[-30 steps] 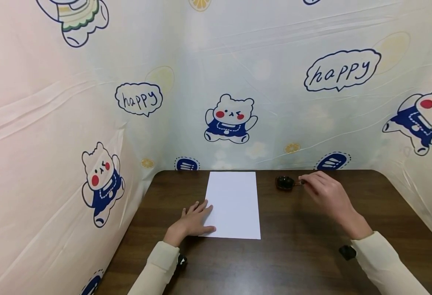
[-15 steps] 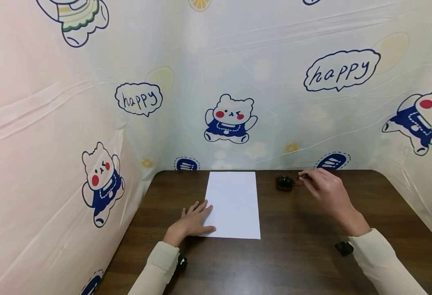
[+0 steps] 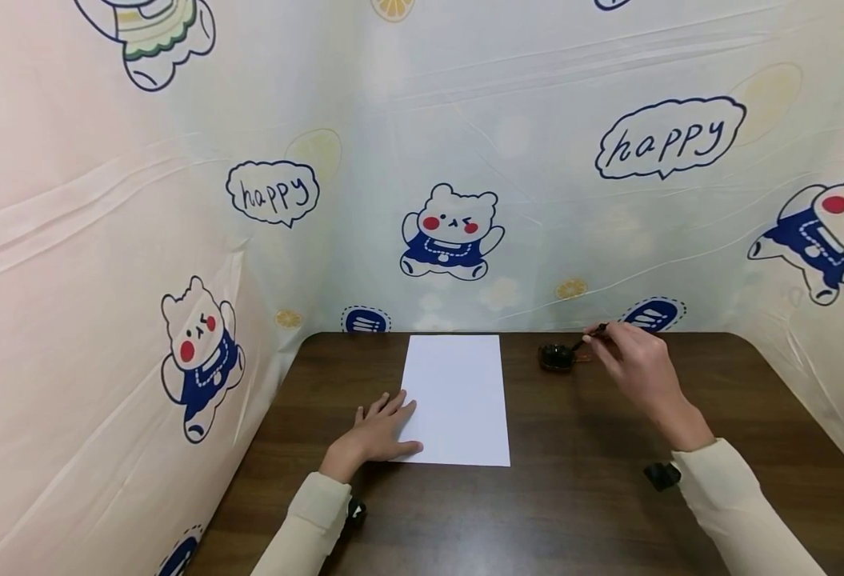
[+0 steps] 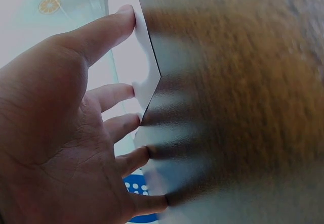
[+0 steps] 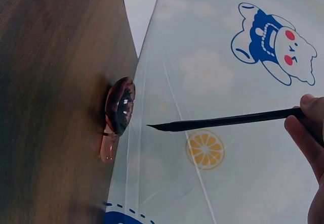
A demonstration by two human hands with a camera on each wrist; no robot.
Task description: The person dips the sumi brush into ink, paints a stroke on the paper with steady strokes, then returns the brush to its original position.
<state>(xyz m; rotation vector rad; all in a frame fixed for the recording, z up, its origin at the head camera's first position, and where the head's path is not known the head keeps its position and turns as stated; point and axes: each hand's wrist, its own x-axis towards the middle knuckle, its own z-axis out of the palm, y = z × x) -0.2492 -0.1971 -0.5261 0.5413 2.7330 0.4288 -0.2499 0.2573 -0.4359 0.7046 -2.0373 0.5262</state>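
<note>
Presently, brush to dish: the slim black brush (image 5: pixel 217 123) hangs clear of the table (image 3: pixel 450 528), its pointed tip just short of the small dark dish (image 3: pixel 556 358); in the right wrist view a gap shows between them, so they are apart.
Brush's long axis: slanted, running from the fingers down and leftward in the head view, so tip and shaft are aimed toward the dish; the upper shaft is partly hidden by the hand.
Right hand: (image 3: pixel 641 364) fingertips and thumb pinched together on the shaft, well back from the tip.
Dish's place: near the table's back edge, left of the right hand and right of the white paper sheet (image 3: pixel 458 400); its short reddish handle (image 5: pixel 107 148) points rightward, toward the brush hand. Whether its glossy dark inside is liquid, I cannot tell.
Nearer hand: the right, by far; the paper lies between the left hand and the dish.
Left hand: (image 3: pixel 373 434) fingers spread and straight, gripping nothing, thumb and nearest fingers resting on the paper's left margin, outer fingers on the wood.
</note>
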